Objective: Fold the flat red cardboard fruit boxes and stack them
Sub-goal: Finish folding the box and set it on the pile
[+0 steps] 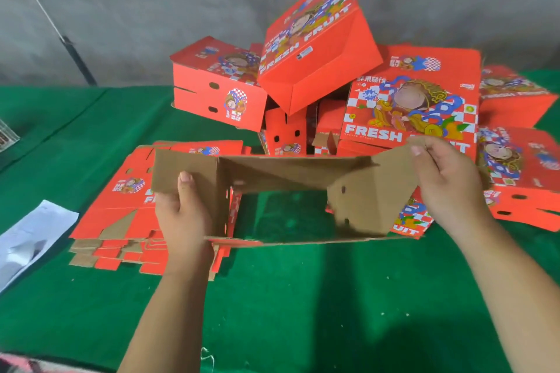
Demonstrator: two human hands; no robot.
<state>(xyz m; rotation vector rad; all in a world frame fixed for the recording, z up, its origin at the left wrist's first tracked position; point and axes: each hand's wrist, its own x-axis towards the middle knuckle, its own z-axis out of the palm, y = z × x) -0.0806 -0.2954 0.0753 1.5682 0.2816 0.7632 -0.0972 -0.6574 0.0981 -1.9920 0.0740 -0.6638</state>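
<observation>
The left hand [181,209] gripped the left brown flap of a half-opened box [291,179], thumb on its dull inner face, and the right hand [445,179] pinched the right flap. The box stood as an open rectangular sleeve on the counter [303,297], covered in green felt-like cloth. Flat glossy red blanks [121,221] lay stacked to its left; folded boxes [409,106] were heaped behind.
</observation>
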